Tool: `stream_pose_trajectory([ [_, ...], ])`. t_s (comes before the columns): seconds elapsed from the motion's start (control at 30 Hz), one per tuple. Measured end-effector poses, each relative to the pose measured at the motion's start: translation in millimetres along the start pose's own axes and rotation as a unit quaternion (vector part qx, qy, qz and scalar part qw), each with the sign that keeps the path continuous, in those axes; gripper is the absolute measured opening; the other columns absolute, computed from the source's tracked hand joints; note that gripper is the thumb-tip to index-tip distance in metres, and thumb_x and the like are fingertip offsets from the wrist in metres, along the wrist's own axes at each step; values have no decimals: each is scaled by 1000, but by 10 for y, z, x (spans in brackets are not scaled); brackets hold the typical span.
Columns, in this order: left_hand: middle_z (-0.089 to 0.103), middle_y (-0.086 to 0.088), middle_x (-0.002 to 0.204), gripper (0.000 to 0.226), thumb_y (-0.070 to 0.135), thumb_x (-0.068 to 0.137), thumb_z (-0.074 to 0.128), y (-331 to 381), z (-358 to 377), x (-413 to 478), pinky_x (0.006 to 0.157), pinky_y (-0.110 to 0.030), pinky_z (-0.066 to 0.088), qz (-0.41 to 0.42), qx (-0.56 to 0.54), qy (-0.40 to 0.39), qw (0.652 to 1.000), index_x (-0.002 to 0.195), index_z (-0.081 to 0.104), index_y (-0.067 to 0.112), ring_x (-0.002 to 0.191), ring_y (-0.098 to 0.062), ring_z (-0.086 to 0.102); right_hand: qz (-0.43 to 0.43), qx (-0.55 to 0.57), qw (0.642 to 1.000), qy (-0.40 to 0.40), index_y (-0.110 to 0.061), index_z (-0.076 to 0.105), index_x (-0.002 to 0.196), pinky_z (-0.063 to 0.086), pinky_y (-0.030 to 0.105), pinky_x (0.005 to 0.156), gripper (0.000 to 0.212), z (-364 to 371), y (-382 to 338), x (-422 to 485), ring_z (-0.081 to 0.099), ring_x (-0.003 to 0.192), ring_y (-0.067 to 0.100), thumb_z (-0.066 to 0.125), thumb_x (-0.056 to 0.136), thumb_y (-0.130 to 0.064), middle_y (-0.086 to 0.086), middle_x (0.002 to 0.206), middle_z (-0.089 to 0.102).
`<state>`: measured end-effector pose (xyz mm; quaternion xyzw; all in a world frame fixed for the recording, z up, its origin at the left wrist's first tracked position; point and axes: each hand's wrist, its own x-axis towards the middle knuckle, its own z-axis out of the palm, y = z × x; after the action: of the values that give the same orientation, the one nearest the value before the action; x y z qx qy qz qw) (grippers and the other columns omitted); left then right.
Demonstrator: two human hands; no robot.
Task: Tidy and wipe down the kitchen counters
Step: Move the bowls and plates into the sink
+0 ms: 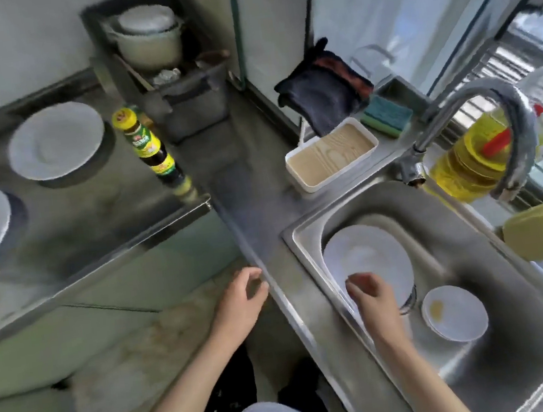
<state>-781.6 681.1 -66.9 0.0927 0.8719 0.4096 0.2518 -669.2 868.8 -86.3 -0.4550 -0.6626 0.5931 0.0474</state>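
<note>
- Left hand [241, 299] is nearest us, at the front edge of the steel desk [253, 180]; fingers loosely curled, nothing in them.
- Right hand [372, 291] is over the sink [484, 361], fingers curled down above the near rim of the large white plate [366, 252]. Motion blur; we cannot tell whether it grips the plate or only hangs over it.
- Large white plate leans against the sink's left wall. Small white dish [457, 316] with a yellowish smear lies on the sink floor, to its right.
- Faucet [477, 99] arches over the sink's far end; yellow oil bottle [464, 163] stands behind it.
- Wiping gear sits at the back of the desk beyond the sink: dark cloth [321, 95] draped upright, green-and-yellow sponge [387, 116] just right of it, white tray [330, 154] with a wood-grain top in front of the cloth.
- Lower desk section on the left carries two white plates [56, 141] and a dark sauce bottle [148, 146] with a yellow cap near its right edge.
- Pale pot [149, 38] sits in a metal rack in the far corner.
</note>
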Motion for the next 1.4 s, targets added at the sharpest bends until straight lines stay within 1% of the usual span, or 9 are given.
stream_pose_trajectory([
  [0.27, 61, 6, 97, 12, 16, 90, 57, -1022, -1336, -632, 87, -20, 45, -154, -166, 185, 956, 102, 57, 18, 91, -7, 58, -127, -137, 959, -214, -7, 62, 82, 38, 5, 58, 9, 1436, -631, -479, 56, 66, -4, 54, 78, -8, -6, 73, 62],
  [0.43, 61, 4, 104, 18, 27, 91, 55, -1612, -2269, -501, 72, -16, 42, -179, -214, 252, 927, 107, 55, 19, 93, -7, 58, -171, -222, 917, -284, -24, 58, 79, 41, 10, 62, 27, 2603, -1074, -525, 60, 75, 11, 56, 83, 2, -10, 77, 63],
  [0.53, 61, 2, 95, 13, 33, 84, 63, -1936, -2838, -304, 69, -23, 43, -194, -271, 305, 892, 92, 59, 25, 86, -14, 59, -194, -248, 898, -307, -20, 56, 86, 39, 13, 64, 15, 3394, -1341, -552, 58, 79, 14, 54, 88, -6, -9, 79, 61],
  [0.67, 64, -9, 87, 9, 10, 88, 60, -2424, -3529, 92, 66, -24, 47, -222, -327, 348, 850, 84, 58, 18, 80, -25, 62, -193, -270, 880, -339, -20, 58, 99, 40, 6, 63, 11, 4379, -1597, -551, 58, 77, 7, 54, 91, -13, -7, 84, 62],
  [0.87, 65, -12, 83, 11, 22, 94, 51, -2618, -3984, 638, 61, -29, 47, -275, -418, 332, 800, 86, 52, 14, 70, -22, 63, -124, -273, 906, -299, -24, 59, 97, 44, 24, 77, 12, 5007, -1779, -403, 59, 86, 12, 56, 89, -16, -11, 85, 62],
  [0.97, 64, -14, 83, 15, 23, 94, 51, -2615, -4032, 841, 60, -31, 49, -310, -505, 311, 743, 83, 53, 13, 72, -23, 63, -69, -220, 936, -268, -18, 61, 95, 47, 31, 75, 10, 5131, -1813, -152, 61, 82, 17, 59, 87, -12, 1, 87, 66],
  [1.1, 65, -13, 89, 21, 23, 94, 51, -2709, -4032, 968, 53, -24, 55, -318, -576, 307, 688, 99, 53, 3, 78, -20, 64, 100, 32, 973, -204, -5, 54, 107, 48, 33, 74, 18, 5352, -2045, 172, 60, 77, 23, 56, 89, -2, 10, 84, 61],
  [1.27, 65, -13, 97, 29, 24, 95, 50, -2754, -4019, 1001, 56, -23, 53, -301, -576, 313, 692, 115, 49, 3, 78, -17, 66, 203, 164, 946, -191, 3, 46, 128, 42, 36, 98, 36, 5717, -2376, 468, 53, 118, 30, 50, 95, -11, 19, 122, 56],
  [1.4, 65, -7, 93, 14, 10, 95, 42, -2612, -4067, 1008, 72, -30, 50, -236, -575, 343, 704, 101, 51, 20, 87, -20, 65, 223, 215, 941, -133, 1, 47, 127, 51, 35, 85, 37, 5877, -2447, 580, 61, 85, 26, 55, 91, -5, 19, 108, 61],
])
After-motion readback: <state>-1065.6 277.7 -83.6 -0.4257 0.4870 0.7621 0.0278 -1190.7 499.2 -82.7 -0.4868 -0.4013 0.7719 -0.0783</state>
